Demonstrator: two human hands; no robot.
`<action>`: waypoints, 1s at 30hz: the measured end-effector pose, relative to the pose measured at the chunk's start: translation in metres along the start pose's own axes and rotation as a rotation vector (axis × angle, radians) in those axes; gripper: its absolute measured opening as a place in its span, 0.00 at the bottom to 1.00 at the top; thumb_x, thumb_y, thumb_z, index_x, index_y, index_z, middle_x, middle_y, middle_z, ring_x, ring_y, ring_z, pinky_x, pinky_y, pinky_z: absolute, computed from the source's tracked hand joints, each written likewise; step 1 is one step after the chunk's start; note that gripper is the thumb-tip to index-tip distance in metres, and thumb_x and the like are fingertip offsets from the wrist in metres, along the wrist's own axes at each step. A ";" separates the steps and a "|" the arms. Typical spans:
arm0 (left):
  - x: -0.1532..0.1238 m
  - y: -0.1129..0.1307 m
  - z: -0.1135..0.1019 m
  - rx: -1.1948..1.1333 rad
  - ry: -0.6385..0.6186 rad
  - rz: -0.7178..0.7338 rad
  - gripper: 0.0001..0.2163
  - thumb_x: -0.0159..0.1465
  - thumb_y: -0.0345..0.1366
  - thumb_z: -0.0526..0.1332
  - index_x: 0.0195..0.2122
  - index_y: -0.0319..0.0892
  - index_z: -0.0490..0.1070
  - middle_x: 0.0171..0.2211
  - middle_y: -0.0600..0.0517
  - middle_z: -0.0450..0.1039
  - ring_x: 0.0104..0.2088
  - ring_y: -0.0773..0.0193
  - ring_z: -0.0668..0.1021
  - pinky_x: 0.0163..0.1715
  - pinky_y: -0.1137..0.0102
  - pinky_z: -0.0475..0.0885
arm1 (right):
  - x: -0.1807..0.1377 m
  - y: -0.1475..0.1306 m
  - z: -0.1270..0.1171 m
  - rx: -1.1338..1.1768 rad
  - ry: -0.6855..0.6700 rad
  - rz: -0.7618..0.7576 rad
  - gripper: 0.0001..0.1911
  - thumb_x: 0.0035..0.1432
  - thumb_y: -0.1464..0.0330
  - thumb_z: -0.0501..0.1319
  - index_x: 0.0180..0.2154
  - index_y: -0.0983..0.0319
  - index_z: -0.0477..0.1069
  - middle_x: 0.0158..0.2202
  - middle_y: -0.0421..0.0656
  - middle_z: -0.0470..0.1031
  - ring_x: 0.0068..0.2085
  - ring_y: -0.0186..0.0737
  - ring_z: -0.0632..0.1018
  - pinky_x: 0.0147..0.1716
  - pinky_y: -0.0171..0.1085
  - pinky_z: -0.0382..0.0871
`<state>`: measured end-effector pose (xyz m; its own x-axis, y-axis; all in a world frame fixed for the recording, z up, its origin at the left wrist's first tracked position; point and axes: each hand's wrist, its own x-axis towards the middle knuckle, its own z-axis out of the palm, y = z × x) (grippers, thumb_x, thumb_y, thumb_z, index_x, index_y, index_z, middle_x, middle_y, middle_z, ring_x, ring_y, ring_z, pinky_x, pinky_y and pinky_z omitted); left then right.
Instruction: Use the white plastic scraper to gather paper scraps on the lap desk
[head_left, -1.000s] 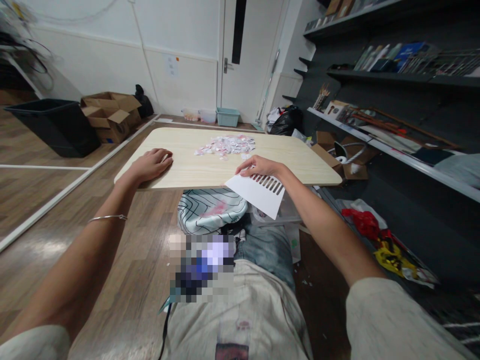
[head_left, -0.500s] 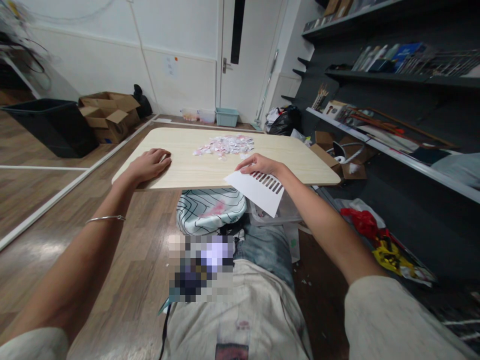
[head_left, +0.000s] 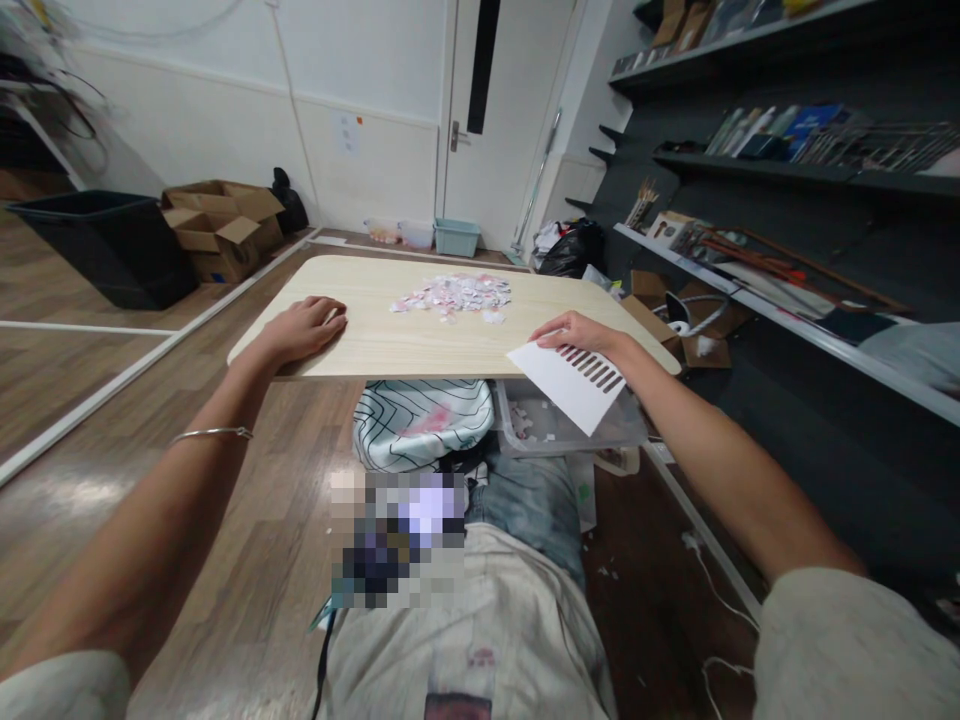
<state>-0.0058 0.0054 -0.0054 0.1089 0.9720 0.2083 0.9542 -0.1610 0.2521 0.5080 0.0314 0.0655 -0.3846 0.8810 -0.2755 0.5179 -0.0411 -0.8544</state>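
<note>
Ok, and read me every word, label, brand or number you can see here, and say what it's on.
No text is readable.
Paper on the wall: marks too small to read.
Blue item on the shelf: any print is too blurred.
Shirt front: printed patches, no legible letters.
White slotted sheet in the right hand: no writing visible.

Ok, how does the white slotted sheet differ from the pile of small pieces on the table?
The white slotted sheet is one large piece with a row of slots; the pile is many small pieces. The right hand holds the sheet so it juts past the near edge of the table, while the pile lies on top. The sheet looks plain white; the pile shows pinkish patches. Both are largely white.
</note>
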 end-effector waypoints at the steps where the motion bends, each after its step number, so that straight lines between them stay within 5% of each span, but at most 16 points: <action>1: 0.000 0.000 0.000 0.001 0.000 -0.003 0.32 0.69 0.57 0.45 0.63 0.45 0.73 0.65 0.41 0.73 0.65 0.45 0.73 0.68 0.55 0.67 | 0.000 0.002 -0.002 0.000 0.031 0.017 0.24 0.40 0.63 0.82 0.40 0.66 0.85 0.29 0.43 0.83 0.24 0.32 0.76 0.24 0.31 0.67; 7: 0.000 0.001 0.000 0.031 -0.010 0.016 0.34 0.70 0.56 0.44 0.64 0.40 0.73 0.65 0.38 0.72 0.66 0.44 0.73 0.69 0.55 0.66 | 0.015 -0.008 0.005 -0.046 0.191 0.017 0.19 0.46 0.66 0.80 0.40 0.66 0.85 0.28 0.42 0.83 0.25 0.31 0.76 0.27 0.32 0.70; 20: -0.001 0.001 -0.001 -0.026 -0.002 -0.015 0.29 0.70 0.55 0.48 0.64 0.47 0.73 0.66 0.42 0.73 0.67 0.43 0.72 0.68 0.51 0.66 | 0.064 -0.043 0.062 -0.193 -0.185 -0.220 0.16 0.47 0.66 0.78 0.40 0.63 0.88 0.36 0.44 0.87 0.32 0.32 0.80 0.36 0.30 0.73; 30: -0.002 -0.001 -0.003 0.013 -0.030 0.027 0.29 0.73 0.51 0.48 0.65 0.36 0.70 0.67 0.36 0.70 0.65 0.44 0.70 0.68 0.52 0.65 | 0.058 -0.038 0.066 -0.191 -0.319 -0.296 0.17 0.47 0.63 0.77 0.41 0.63 0.88 0.35 0.44 0.87 0.31 0.32 0.80 0.31 0.28 0.71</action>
<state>-0.0081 0.0028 -0.0032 0.1427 0.9721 0.1859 0.9543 -0.1849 0.2346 0.4151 0.0528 0.0529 -0.7368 0.6518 -0.1796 0.4704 0.3034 -0.8286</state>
